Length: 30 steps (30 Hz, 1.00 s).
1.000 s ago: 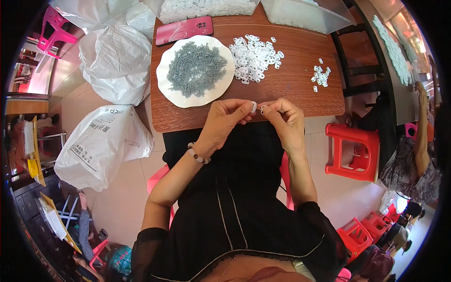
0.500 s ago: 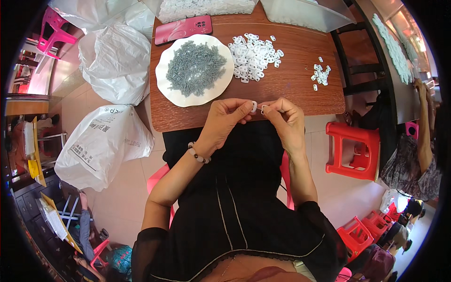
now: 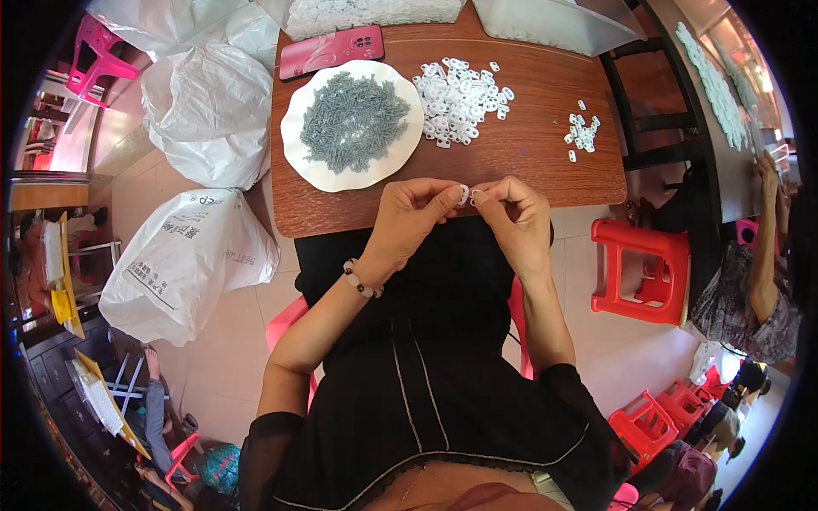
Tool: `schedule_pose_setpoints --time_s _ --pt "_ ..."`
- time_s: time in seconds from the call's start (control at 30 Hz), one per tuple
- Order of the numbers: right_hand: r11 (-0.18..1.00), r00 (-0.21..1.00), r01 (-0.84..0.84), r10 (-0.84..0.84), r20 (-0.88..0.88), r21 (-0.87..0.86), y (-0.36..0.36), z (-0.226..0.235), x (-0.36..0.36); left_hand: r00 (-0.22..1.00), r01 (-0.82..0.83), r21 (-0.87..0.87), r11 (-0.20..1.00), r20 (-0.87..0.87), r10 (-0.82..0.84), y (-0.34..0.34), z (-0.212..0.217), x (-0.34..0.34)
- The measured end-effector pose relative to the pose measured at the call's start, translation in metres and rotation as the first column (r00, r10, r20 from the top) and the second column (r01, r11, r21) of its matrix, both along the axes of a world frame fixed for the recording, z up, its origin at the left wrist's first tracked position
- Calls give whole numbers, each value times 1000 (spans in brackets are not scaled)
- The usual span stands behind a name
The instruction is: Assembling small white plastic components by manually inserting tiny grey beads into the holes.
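Just past the table's near edge, my left hand (image 3: 417, 215) pinches a small white plastic piece (image 3: 463, 195) between thumb and fingers. My right hand (image 3: 516, 213) faces it, thumb and forefinger closed on a tiny item at the white piece's side; fingers mostly cover that item, and its kind cannot be made out. Beyond my left hand stands a scalloped white plate (image 3: 294, 136) heaped with small grey-blue rods (image 3: 356, 122). A pile of white two-holed plastic pieces (image 3: 460, 100) lies right of the plate. Farther right is a smaller cluster of such pieces (image 3: 583, 134).
A pink phone (image 3: 331, 53) lies behind the plate on the wooden table (image 3: 528, 162). Two translucent bins (image 3: 562, 30) stand at the far edge. White sacks (image 3: 192, 264) rest on the floor at left. A red stool (image 3: 641, 271) stands at right, near another person's arm (image 3: 765, 255).
My two hands have come closer together, bringing the tiny item up against the white piece. At right, the other person's arm has shifted.
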State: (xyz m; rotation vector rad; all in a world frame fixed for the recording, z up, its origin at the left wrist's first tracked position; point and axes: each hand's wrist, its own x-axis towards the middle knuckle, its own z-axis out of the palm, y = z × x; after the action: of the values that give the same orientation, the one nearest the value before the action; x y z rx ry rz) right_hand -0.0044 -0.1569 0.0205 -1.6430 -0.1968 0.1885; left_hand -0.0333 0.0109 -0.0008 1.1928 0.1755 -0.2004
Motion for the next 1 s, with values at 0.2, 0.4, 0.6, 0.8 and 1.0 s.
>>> schedule_pose_setpoints --time_s 0.2,0.4,0.6,0.8,1.0 --pt "999 997 -42 43 -67 18 -1 3 -3 998 -40 61 997 41 37 -3 5 -1" --pt "991 992 -98 104 -67 92 -6 5 -1 998 24 83 996 57 -29 2 15 -3" --pt "975 989 -136 145 -39 177 -13 6 -1 987 150 121 981 33 -155 9 35 0" --pt "873 935 -268 338 -110 408 -11 22 2 961 271 0 962 53 -271 10 38 5" --pt "846 902 -416 431 31 333 -17 18 5 971 239 -129 962 54 -234 4 38 3"
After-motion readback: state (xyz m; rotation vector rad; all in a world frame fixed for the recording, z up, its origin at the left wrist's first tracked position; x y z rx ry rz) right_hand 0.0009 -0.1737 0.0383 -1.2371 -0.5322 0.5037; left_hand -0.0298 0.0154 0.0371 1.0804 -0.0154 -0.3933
